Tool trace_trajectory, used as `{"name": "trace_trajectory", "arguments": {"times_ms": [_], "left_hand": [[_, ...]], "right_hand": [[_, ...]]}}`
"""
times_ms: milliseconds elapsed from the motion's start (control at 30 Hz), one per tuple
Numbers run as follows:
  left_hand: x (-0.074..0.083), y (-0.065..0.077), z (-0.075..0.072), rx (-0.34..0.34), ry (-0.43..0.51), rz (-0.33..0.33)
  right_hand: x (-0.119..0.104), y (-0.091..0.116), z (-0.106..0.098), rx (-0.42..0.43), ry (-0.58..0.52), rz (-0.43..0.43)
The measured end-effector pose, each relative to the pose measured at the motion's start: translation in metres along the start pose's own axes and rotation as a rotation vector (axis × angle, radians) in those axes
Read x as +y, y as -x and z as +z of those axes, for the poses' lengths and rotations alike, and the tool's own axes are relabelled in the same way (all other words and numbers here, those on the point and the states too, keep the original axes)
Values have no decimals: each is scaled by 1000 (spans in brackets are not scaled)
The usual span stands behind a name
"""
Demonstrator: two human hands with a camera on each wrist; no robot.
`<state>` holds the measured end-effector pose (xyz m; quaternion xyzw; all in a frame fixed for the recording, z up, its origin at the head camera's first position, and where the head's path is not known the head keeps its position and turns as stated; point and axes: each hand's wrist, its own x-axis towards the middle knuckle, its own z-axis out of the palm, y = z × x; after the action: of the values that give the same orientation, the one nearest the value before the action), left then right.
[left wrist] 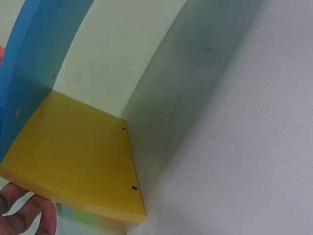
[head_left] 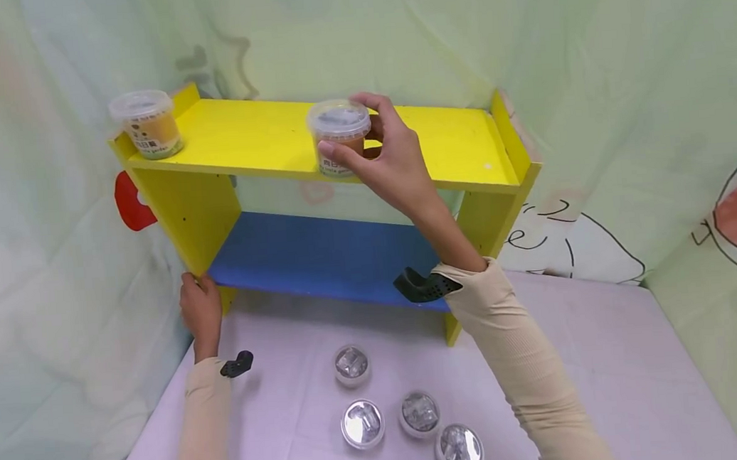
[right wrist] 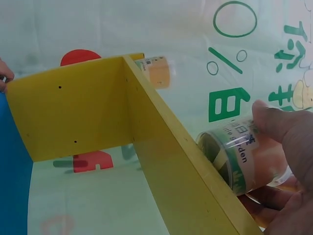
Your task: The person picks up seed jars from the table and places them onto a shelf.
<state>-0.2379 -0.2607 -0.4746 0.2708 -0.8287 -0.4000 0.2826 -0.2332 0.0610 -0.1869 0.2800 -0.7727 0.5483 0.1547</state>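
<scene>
My right hand grips a clear lidded plastic tub by its sides, thumb in front and fingers behind. The tub has an orange printed label and stands at the front edge of the yellow top shelf; the right wrist view shows its base right at the board's edge. A matching tub sits at the shelf's left end. Low on the left, my left hand holds the front edge of the yellow side panel, its curled fingers against that edge.
A blue lower shelf spans the unit below. On the pale tablecloth in front stand several more lidded tubs, among them one tub nearest the unit. Printed fabric hangs behind and at both sides.
</scene>
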Motion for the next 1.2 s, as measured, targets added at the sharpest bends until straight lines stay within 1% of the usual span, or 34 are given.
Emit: {"name": "trace_trajectory", "arguments": {"times_ms": [133, 400, 600, 767, 967, 1100, 1200], "left_hand": [[0, -1, 1, 4, 5, -9], [0, -1, 1, -12, 0, -14], [0, -1, 1, -17, 0, -12], [1, -1, 0, -13, 0, -6], [2, 0, 0, -5, 3, -1], [3, 1, -1, -10, 6, -13], [4, 2, -2, -22, 6, -24]], "right_hand": [[-1, -2, 1, -31, 25, 26], [-2, -3, 0, -55, 97, 34], [-1, -2, -4, -109, 84, 31], [-3, -3, -4, -114, 100, 51], [-8, -3, 0, -83, 165, 126], [-10, -3, 4, -69, 244, 173], [-10, -3, 6, -69, 323, 196]]}}
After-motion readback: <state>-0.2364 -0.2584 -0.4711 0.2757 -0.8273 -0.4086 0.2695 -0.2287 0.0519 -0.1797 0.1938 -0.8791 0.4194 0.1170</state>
